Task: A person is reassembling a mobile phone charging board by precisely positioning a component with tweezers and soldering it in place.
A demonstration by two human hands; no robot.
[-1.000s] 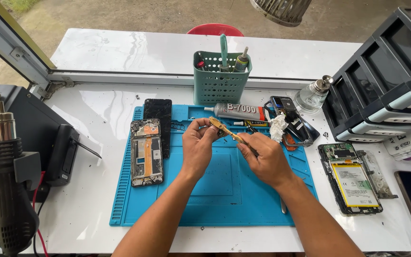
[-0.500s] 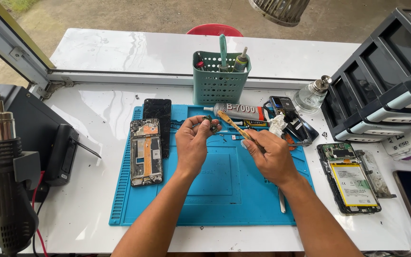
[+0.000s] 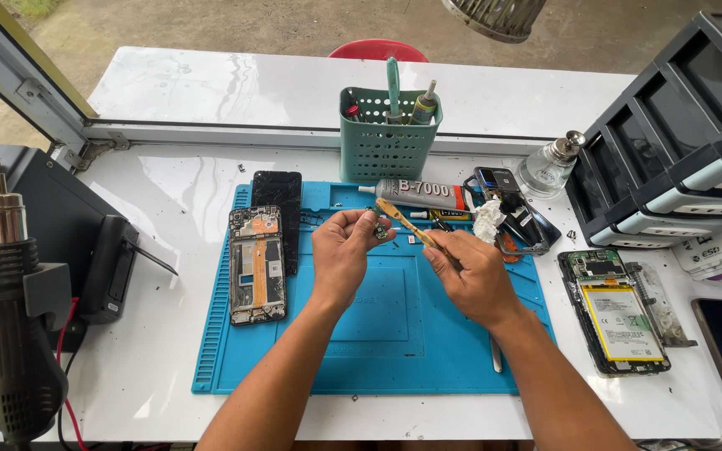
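**Small part pinched over the blue mat, brush laid against it**

The left hand (image 3: pixel 340 250) has its thumb and fingertips pinched around a small dark circuit part (image 3: pixel 380 231), held up above the blue work mat (image 3: pixel 378 334). The right hand (image 3: pixel 470 276) is closed around a worn, tan-handled brush (image 3: pixel 403 220), whose bristle end slants up and left to meet the part. Both forearms rise from the bottom edge, wrists raised off the mat, palms turned inward. The part is too small to make out in detail, and the brush's lower handle is hidden inside the fist. An opened phone frame (image 3: pixel 256 266) lies left of the hands.
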